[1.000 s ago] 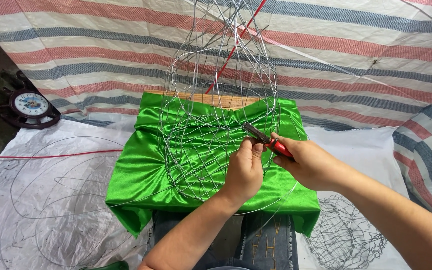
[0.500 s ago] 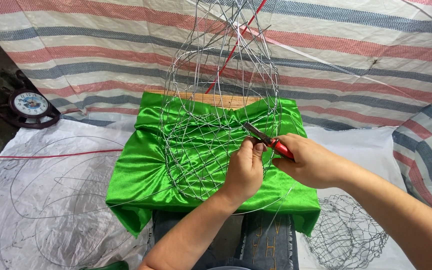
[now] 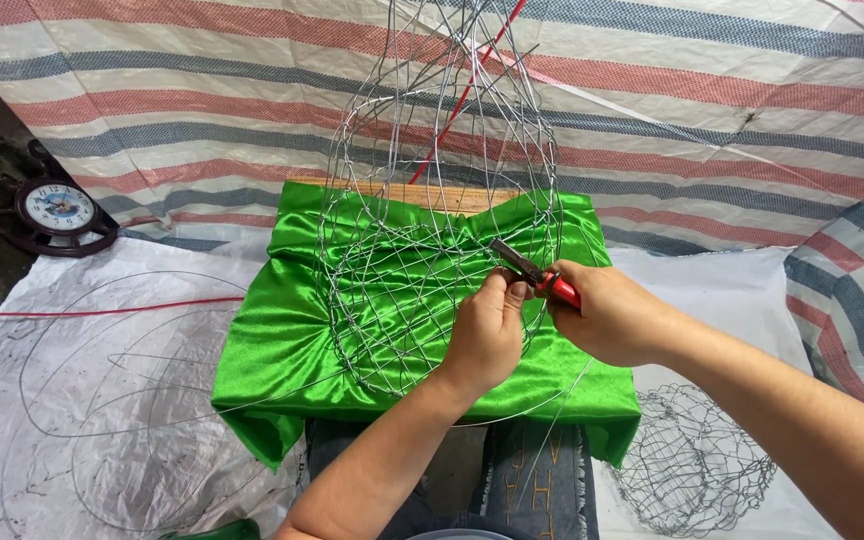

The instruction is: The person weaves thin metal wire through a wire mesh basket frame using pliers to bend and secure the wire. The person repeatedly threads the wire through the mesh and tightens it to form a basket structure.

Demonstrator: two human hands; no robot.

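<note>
Striped tarpaulin (image 3: 712, 110) backs a surface draped in green satin cloth (image 3: 272, 350), where a wire mesh frame (image 3: 422, 250) stands. Left hand (image 3: 487, 330) fingers pinch its wire; right hand (image 3: 612, 315) grips red-handled pliers (image 3: 537, 275). A round clock (image 3: 55, 210) sits far left.

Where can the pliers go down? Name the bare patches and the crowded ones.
Free: the green cloth left of the wire frame, and the white sheet right of the cloth, above the small wire mesh ball. Crowded: around the left hand and right hand with the pliers; loose wire loops cover the left sheet.
</note>
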